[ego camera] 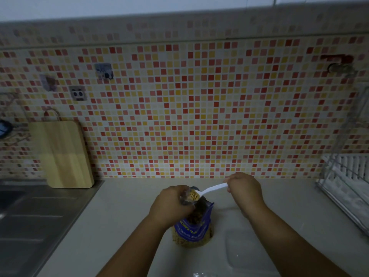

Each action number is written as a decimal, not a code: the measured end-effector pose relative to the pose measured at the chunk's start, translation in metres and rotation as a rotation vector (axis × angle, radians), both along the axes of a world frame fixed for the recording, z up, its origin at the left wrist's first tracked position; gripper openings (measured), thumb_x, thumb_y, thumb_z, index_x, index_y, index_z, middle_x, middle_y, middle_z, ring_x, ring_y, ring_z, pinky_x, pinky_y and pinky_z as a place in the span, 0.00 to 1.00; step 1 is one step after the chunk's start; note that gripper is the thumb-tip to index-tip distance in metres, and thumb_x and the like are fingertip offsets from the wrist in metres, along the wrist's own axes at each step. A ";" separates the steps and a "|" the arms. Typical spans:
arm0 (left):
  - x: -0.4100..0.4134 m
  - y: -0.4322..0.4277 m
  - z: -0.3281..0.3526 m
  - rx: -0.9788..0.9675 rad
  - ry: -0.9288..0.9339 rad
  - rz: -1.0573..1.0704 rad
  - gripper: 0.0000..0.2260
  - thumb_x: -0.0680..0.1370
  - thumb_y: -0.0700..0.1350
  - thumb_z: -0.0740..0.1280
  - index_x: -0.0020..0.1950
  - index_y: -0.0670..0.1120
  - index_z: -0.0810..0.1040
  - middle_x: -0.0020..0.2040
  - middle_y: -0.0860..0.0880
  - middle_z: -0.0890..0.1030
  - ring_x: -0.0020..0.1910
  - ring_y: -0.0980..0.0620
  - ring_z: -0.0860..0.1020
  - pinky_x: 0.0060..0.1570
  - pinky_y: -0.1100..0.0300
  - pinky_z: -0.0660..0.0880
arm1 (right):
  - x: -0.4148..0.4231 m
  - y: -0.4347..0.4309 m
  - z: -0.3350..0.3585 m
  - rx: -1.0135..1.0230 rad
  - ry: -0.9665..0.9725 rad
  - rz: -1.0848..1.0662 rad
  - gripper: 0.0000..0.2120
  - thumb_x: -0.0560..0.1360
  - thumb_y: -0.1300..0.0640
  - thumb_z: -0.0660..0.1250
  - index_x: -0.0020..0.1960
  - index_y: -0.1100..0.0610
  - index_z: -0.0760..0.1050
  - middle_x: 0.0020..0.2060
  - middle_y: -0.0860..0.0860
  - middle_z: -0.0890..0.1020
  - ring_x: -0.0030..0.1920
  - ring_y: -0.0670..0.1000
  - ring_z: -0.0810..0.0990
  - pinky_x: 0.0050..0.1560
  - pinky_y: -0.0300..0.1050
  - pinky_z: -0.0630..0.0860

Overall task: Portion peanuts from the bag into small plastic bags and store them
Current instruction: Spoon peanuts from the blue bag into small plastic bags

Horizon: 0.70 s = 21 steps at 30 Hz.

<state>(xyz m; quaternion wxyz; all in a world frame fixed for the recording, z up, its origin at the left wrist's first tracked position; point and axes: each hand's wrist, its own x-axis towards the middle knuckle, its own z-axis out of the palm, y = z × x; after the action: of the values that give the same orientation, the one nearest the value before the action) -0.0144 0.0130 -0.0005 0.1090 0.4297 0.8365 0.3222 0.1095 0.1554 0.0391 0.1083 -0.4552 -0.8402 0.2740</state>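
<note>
Above the open peanut bag (193, 229) standing on the tabletop (123, 206), the left hand (171, 205) grips a small plastic bag (188, 196) holding peanuts; the right hand (244, 188) grips a white spoon (211, 189) at its mouth; a clear plastic container (246, 250) lies just right.

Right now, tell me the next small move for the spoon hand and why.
Probably tip the white spoon so its peanuts slide into the small clear bag. The right hand holds the spoon with its bowl at that bag's mouth, and the left hand grips the bag just above the open peanut bag.
</note>
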 end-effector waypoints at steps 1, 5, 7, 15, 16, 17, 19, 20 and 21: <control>0.001 0.001 -0.001 0.008 -0.003 0.009 0.16 0.68 0.49 0.71 0.56 0.55 0.78 0.50 0.53 0.82 0.45 0.54 0.79 0.46 0.56 0.80 | -0.001 -0.007 0.005 0.009 0.102 -0.013 0.10 0.77 0.62 0.58 0.48 0.61 0.79 0.41 0.55 0.80 0.46 0.57 0.78 0.45 0.45 0.76; 0.002 0.004 -0.004 0.087 -0.049 0.067 0.18 0.68 0.50 0.72 0.58 0.54 0.77 0.50 0.53 0.81 0.44 0.55 0.79 0.43 0.60 0.78 | -0.024 -0.035 0.037 0.170 0.080 0.212 0.11 0.77 0.60 0.58 0.51 0.61 0.79 0.47 0.57 0.81 0.44 0.54 0.77 0.42 0.43 0.74; 0.003 0.005 -0.004 0.156 -0.098 0.103 0.17 0.69 0.49 0.72 0.58 0.52 0.77 0.49 0.52 0.82 0.42 0.57 0.78 0.40 0.65 0.74 | -0.036 -0.049 0.055 0.321 0.014 0.366 0.10 0.76 0.59 0.60 0.52 0.59 0.78 0.47 0.55 0.80 0.50 0.54 0.74 0.49 0.44 0.75; -0.005 -0.006 -0.003 0.310 -0.283 0.215 0.20 0.71 0.48 0.72 0.63 0.51 0.74 0.52 0.54 0.79 0.50 0.54 0.78 0.42 0.68 0.72 | -0.023 -0.041 0.091 0.697 0.253 0.294 0.08 0.75 0.57 0.60 0.51 0.57 0.76 0.45 0.53 0.75 0.56 0.55 0.71 0.57 0.51 0.72; -0.007 -0.009 -0.004 0.324 -0.305 0.227 0.20 0.71 0.48 0.72 0.63 0.51 0.75 0.53 0.53 0.79 0.50 0.53 0.78 0.44 0.65 0.74 | -0.019 -0.033 0.082 0.658 0.250 0.249 0.08 0.76 0.57 0.60 0.49 0.57 0.77 0.43 0.53 0.75 0.53 0.54 0.72 0.53 0.49 0.73; -0.008 -0.011 -0.005 0.341 -0.327 0.239 0.21 0.71 0.47 0.72 0.63 0.50 0.75 0.53 0.53 0.79 0.50 0.53 0.78 0.46 0.63 0.75 | -0.018 -0.027 0.069 0.601 0.205 0.229 0.09 0.77 0.57 0.59 0.48 0.58 0.77 0.42 0.52 0.76 0.50 0.54 0.74 0.48 0.47 0.74; -0.009 -0.014 -0.007 0.372 -0.364 0.254 0.20 0.71 0.47 0.73 0.62 0.50 0.75 0.53 0.52 0.80 0.50 0.54 0.78 0.45 0.63 0.75 | -0.020 -0.020 0.032 0.450 0.044 0.253 0.10 0.77 0.57 0.58 0.50 0.56 0.78 0.47 0.54 0.79 0.49 0.53 0.75 0.49 0.46 0.75; -0.009 -0.015 -0.007 0.386 -0.384 0.257 0.20 0.71 0.46 0.73 0.61 0.51 0.76 0.52 0.52 0.79 0.49 0.55 0.78 0.43 0.66 0.73 | -0.021 -0.020 0.014 0.380 -0.026 0.268 0.10 0.76 0.57 0.60 0.51 0.53 0.79 0.50 0.54 0.79 0.52 0.53 0.74 0.53 0.46 0.75; -0.009 -0.015 -0.007 0.399 -0.405 0.260 0.19 0.71 0.46 0.73 0.61 0.51 0.76 0.52 0.52 0.79 0.49 0.56 0.77 0.42 0.67 0.73 | -0.022 -0.021 -0.003 0.332 -0.075 0.282 0.10 0.75 0.57 0.62 0.52 0.51 0.79 0.52 0.53 0.79 0.55 0.53 0.73 0.57 0.46 0.74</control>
<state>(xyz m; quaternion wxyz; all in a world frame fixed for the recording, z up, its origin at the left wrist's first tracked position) -0.0229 -0.0022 -0.0079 0.1446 0.2591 0.7660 0.5703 0.0872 0.1347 0.0357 0.1109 -0.3190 -0.9326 0.1269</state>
